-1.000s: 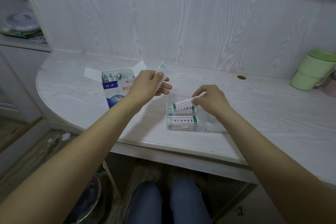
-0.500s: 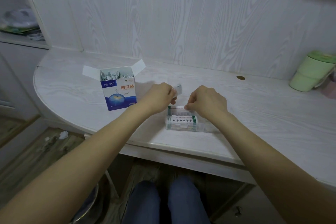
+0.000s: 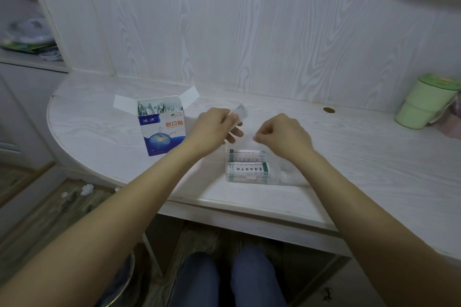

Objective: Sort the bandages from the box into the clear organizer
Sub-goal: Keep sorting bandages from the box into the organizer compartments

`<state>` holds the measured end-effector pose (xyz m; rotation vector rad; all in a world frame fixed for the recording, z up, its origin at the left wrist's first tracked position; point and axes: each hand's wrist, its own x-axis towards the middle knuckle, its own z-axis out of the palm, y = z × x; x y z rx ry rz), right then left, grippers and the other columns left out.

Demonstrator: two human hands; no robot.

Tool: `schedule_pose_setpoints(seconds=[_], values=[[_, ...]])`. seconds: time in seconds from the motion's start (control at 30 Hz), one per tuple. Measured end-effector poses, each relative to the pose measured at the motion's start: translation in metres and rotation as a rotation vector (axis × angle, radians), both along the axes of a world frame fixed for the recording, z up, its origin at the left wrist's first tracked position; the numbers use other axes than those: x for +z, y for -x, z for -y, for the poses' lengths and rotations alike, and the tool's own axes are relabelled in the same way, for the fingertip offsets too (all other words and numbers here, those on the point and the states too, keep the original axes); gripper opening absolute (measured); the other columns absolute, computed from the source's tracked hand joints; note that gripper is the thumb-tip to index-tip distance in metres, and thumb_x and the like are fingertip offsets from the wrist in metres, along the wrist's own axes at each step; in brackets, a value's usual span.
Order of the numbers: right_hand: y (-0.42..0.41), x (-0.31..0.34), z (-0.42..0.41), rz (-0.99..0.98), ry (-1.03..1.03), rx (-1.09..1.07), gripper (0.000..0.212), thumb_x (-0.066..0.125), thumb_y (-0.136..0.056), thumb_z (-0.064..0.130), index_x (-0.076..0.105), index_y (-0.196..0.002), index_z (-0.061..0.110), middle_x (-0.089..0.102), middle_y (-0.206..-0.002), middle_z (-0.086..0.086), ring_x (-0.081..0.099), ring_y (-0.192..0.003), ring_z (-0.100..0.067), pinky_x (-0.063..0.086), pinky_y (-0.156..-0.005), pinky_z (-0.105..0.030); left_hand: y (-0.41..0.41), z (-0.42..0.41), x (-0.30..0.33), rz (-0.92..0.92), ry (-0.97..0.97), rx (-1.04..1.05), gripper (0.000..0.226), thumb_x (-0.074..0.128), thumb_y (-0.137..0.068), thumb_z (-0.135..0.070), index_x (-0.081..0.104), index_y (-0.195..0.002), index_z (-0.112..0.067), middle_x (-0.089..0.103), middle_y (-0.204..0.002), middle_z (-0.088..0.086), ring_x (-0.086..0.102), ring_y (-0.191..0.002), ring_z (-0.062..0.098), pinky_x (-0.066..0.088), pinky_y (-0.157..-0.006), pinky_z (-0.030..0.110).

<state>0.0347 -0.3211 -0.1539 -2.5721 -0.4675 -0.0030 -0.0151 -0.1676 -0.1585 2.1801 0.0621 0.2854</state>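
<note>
An open blue-and-white bandage box (image 3: 162, 129) stands on the desk's left side, with wrapped bandages showing at its top. The clear organizer (image 3: 252, 169) lies near the front edge and holds white-and-green bandage strips in its left compartments. My left hand (image 3: 212, 129) hovers between box and organizer, pinching a blurred white bandage (image 3: 240, 111). My right hand (image 3: 284, 133) floats just above the organizer's far side, its fingers curled closed with nothing visible in them.
A green lidded cup (image 3: 424, 102) stands at the far right against the wall. A round cable hole (image 3: 328, 110) sits in the desk (image 3: 99, 132) behind the hands. A side shelf (image 3: 32, 57) with clutter is at the left. My knees are under the desk.
My right hand let a bandage down into the organizer and has lifted off with nothing in it. My left hand moved from the box toward the organizer, still holding its bandage.
</note>
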Motion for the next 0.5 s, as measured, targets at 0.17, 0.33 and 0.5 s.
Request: schedule_pose_setpoints(seconds=[0.17, 0.33, 0.5], values=[[0.011, 0.020, 0.011, -0.214, -0.694, 0.140, 0.012, 0.066, -0.087, 0.024, 0.073, -0.089, 0.014, 0.068, -0.078, 0.006, 0.054, -0.057, -0.007, 0.038, -0.050, -0.018, 0.017, 0.006, 0.011, -0.051, 0.367, -0.107, 0.014, 0.051, -0.098, -0.021, 0.062, -0.102, -0.013, 0.074, -0.086, 0.006, 0.069, -0.058, 0.016, 0.050, -0.050, 0.019], [0.013, 0.017, 0.012, -0.273, -0.796, 0.146, 0.008, 0.073, -0.081, 0.011, 0.072, -0.088, 0.008, 0.065, -0.063, 0.002, 0.058, -0.054, -0.005, 0.045, -0.053, -0.018, 0.022, 0.008, 0.016, -0.080, 0.433, -0.138, 0.020, 0.052, -0.097, -0.026, 0.064, -0.107, -0.014, 0.075, -0.085, 0.003, 0.062, -0.055, 0.008, 0.043, -0.048, 0.015], [0.018, 0.012, 0.017, -0.378, -0.978, 0.130, 0.003, 0.068, -0.084, 0.005, 0.068, -0.084, 0.002, 0.066, -0.070, -0.008, 0.068, -0.062, -0.010, 0.053, -0.062, -0.015, 0.030, 0.006, 0.016, -0.053, 0.518, -0.074, 0.026, 0.049, -0.098, -0.027, 0.064, -0.108, -0.009, 0.068, -0.075, -0.005, 0.059, -0.051, 0.006, 0.039, -0.046, 0.014]])
